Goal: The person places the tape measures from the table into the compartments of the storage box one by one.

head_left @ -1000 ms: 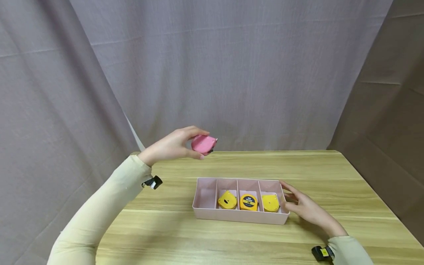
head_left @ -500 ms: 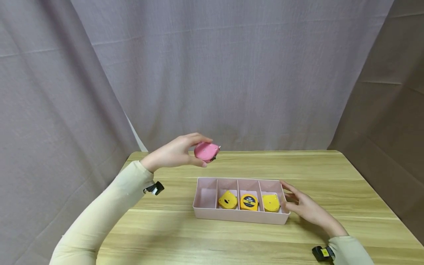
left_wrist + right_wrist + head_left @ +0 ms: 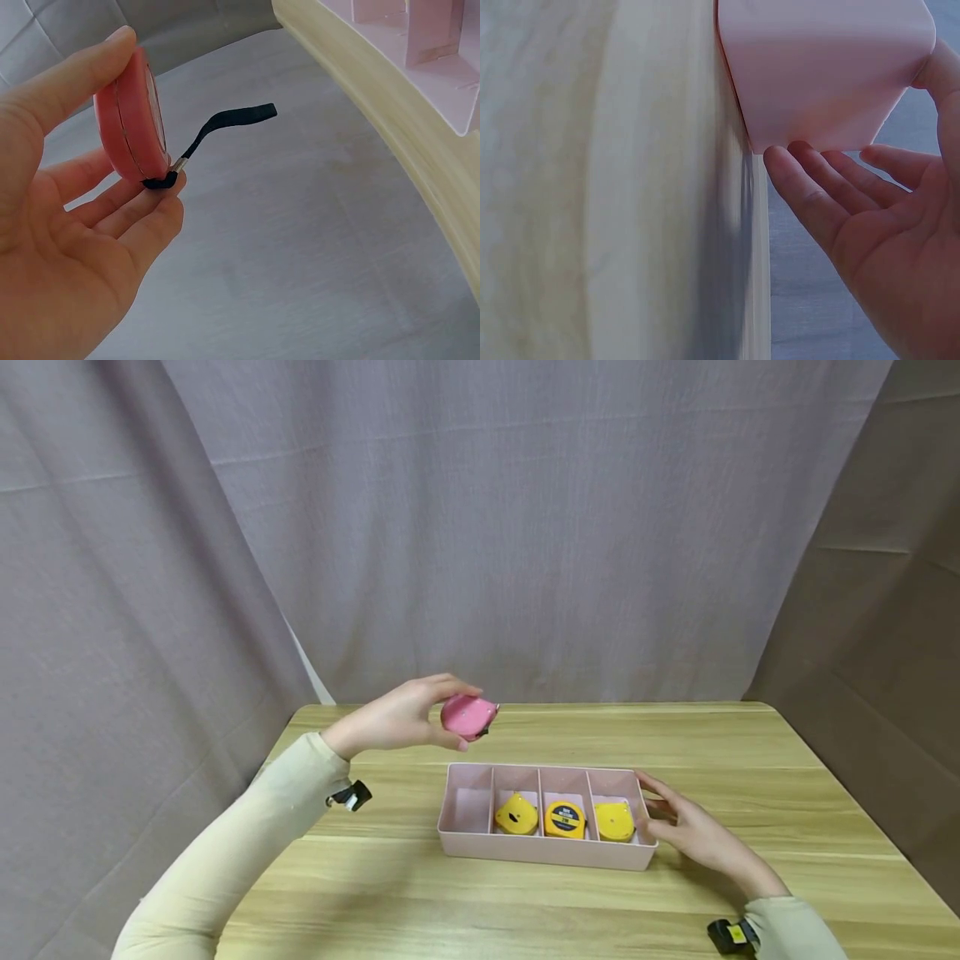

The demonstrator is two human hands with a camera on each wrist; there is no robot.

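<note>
Pink tape measure pinched in the left hand, left of centre in the head view, thumb under and fingers over, held in the air above the wooden table and just behind the far rim of the pink tray. Seen edge-on at upper left of the left wrist view, with a black wrist strap dangling from its lower corner.

Below, in the middle of the frame, four compartments in the tray: leftmost compartment bare, then three yellow tape measures, one per compartment.

Further right, the right hand resting flat and relaxed against the tray's right end wall, fingers straight, bracing rather than gripping; confirmed in the right wrist view, fingertips touching the pink corner.

Likely step in hand: carrying the pink one towards the vacant slot. Next move, by this reading: lowering forward and down over the leftmost compartment, keeping the strap from snagging on the rim, then releasing flat.
</note>
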